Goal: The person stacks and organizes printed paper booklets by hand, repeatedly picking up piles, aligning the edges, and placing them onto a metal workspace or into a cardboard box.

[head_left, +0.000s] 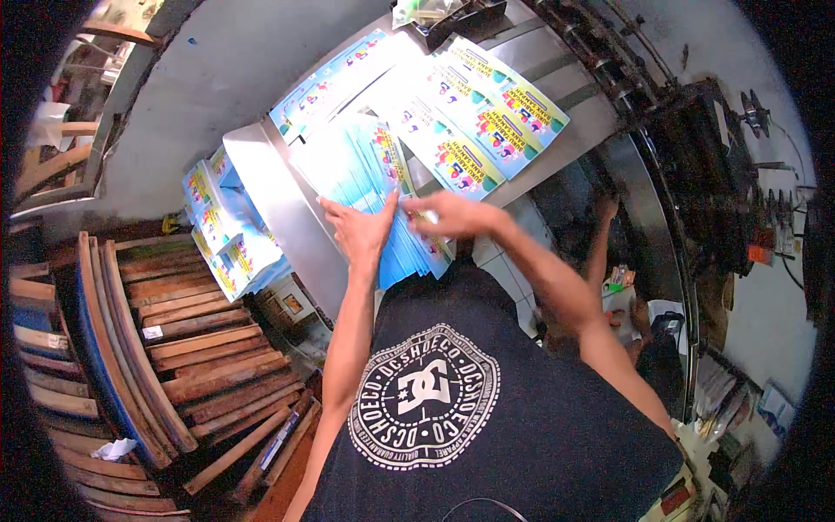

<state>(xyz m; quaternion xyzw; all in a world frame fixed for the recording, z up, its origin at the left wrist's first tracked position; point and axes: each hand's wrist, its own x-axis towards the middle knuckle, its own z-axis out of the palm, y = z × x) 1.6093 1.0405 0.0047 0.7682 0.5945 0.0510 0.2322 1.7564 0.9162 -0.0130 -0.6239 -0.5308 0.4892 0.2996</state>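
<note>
A fanned stack of light-blue folded booklets point(404, 248) lies slanted at the near edge of the table, in front of my body. My left hand point(361, 228) rests on the stack's left side, its fingers stretched and the thumb apart, pressing the booklets. Over the right side of the stack is my right hand point(452, 215), slightly blurred, with its fingers curled in. Something whitish shows at those fingertips, too smeared to name. Colourful printed cover sheets point(487, 122) lie overlapping beyond and right of the stack, and another printed sheet point(326, 83) lies at the far left.
The metal table point(283, 204) carries a dark tray point(461, 22) at its far edge. Piled printed booklets point(226, 226) stand left of it. Wooden slats point(209, 348) fill the lower left. Dark machinery point(696, 174) is at right, where another person's arm point(600, 244) shows low down.
</note>
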